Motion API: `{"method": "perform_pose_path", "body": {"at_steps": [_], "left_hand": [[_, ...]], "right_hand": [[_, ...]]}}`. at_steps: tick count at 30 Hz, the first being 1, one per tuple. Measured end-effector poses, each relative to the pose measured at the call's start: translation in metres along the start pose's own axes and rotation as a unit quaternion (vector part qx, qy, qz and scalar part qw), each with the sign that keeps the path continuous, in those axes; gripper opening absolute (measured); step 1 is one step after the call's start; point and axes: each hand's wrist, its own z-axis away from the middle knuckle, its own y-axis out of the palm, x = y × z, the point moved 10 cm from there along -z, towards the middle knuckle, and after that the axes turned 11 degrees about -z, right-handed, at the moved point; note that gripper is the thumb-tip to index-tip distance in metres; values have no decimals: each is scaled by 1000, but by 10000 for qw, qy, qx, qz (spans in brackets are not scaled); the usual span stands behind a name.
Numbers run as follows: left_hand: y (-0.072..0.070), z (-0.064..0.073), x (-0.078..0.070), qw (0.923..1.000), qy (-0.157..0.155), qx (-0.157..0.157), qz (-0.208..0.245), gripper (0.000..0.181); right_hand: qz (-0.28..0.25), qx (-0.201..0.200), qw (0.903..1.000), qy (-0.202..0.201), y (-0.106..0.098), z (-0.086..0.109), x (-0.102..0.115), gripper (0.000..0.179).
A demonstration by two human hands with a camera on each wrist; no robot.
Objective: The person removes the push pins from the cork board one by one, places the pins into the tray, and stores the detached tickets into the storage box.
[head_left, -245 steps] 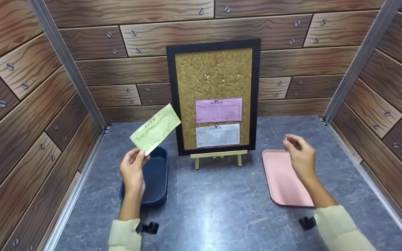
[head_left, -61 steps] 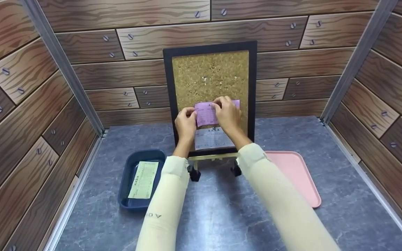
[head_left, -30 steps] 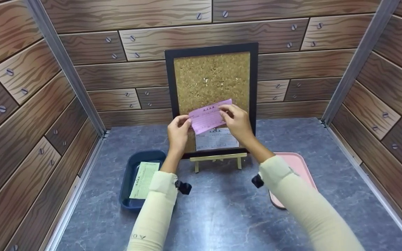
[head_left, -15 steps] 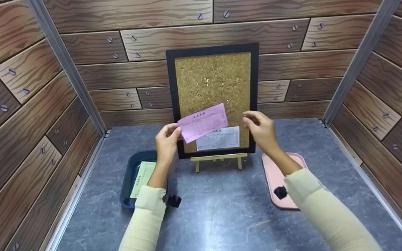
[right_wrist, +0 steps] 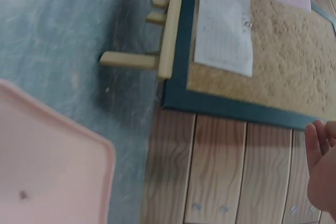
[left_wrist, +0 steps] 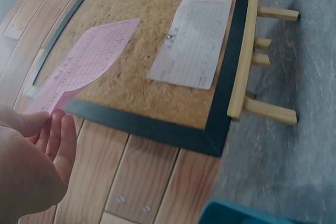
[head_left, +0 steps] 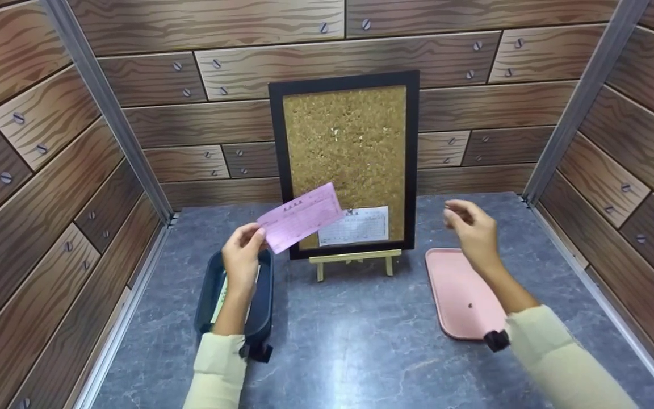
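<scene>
In the head view my left hand (head_left: 242, 258) pinches a pink printed slip (head_left: 302, 218) by its lower left corner, holding it tilted in front of the corkboard (head_left: 347, 136). A white slip (head_left: 355, 227) stays fixed low on the board by a metal pushpin (left_wrist: 169, 37). To the right, my right hand (head_left: 474, 233) is raised above the pink tray (head_left: 455, 284), thumb and fingertips pinched together on a small pushpin that barely shows. A dark pushpin (head_left: 470, 305) lies in that tray. Under my left hand is the blue tray (head_left: 270, 301) with a green slip (head_left: 222, 298), partly hidden by the wrist.
The black-framed board leans on a small wooden easel (head_left: 355, 257) standing on a grey marbled table (head_left: 344, 341). Wood-patterned walls (head_left: 191, 119) enclose the back and sides. The two trays flank the easel.
The pink slip has come off the board and moved left and down in my left hand. My right hand has let go of it and moved right. Earlier, the green slip went into the blue tray.
</scene>
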Motion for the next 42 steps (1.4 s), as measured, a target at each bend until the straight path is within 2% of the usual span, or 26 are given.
{"method": "perform_pose_path", "body": {"at_steps": [7,15,20,27,31,36,38,42], "left_hand": [[-31,4,21,9995,-207,-239,10,19],[-69,14,41,9978,-439,-484,-55,25],[-92,19,57,9960,-580,-664,-122,26],[-119,30,85,9924,-851,-868,-193,30],[-128,35,97,9909,-966,-907,-246,31],[-134,40,109,9905,-977,-934,-261,30],[-136,41,113,9900,-996,-955,-292,30],[-140,45,122,9861,-1168,-1036,-562,30]], "right_hand": [[339,-289,9986,292,-34,18,-21,20],[887,-608,9911,788,-78,34,-81,21],[908,-706,9875,1077,-93,47,-102,22],[1208,-512,9820,1359,-106,69,-124,20],[1600,-348,9733,1606,-115,81,-138,20],[2100,43,9537,2154,-124,99,-159,22],[2186,179,9466,2361,-126,105,-166,23],[2197,299,9400,2592,-128,115,-175,24]]}}
